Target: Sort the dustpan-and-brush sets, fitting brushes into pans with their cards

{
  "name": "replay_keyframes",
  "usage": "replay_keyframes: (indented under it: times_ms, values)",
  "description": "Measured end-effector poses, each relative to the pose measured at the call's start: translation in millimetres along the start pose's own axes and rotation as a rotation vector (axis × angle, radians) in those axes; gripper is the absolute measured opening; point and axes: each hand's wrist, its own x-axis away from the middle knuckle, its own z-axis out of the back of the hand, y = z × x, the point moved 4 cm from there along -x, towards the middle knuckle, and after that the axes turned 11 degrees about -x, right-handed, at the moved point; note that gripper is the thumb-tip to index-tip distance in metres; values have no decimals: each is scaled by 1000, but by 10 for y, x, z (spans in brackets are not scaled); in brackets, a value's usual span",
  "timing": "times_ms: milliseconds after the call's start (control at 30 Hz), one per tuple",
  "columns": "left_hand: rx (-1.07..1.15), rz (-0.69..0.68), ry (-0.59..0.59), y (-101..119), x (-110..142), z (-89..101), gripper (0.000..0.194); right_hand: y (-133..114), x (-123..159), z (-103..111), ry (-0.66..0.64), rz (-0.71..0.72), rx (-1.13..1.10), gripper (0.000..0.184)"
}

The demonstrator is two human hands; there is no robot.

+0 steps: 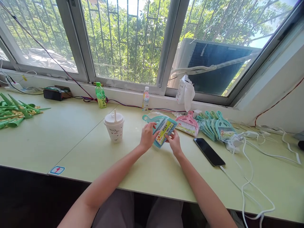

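A packaged blue mini dustpan-and-brush set (pixel 161 128) with a yellow label lies on the pale green table (pixel 152 171) straight ahead. My left hand (pixel 147 136) grips its left edge, fingers curled over the package. On the lower right edge, my right hand (pixel 174 141) pinches the pack with its fingertips. Just right of it lies a pink dustpan set (pixel 188 124), and further right a stack of several teal sets (pixel 215 126).
A lidded paper cup (pixel 114 126) with a straw stands left of my hands. A black phone (pixel 209 152) on a white cable (pixel 247 186) lies to the right. Two bottles (pixel 100 95) (pixel 145 98) stand by the window. Green plastic pieces (pixel 14 110) lie at far left.
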Motion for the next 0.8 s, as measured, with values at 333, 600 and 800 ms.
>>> replay_keyframes:
  times_ms: [333, 600, 800]
  values:
    - [-344, -90, -107, 50, 31, -161, 28, 87, -37, 23, -35, -32, 48, 47]
    - [-101, 16, -160, -56, -12, -135, 23, 90, -16, -13, -50, -49, 68, 50]
    - [-153, -95, -136, 40, 9, -131, 33, 42, 7, -13, -10, -60, 37, 49]
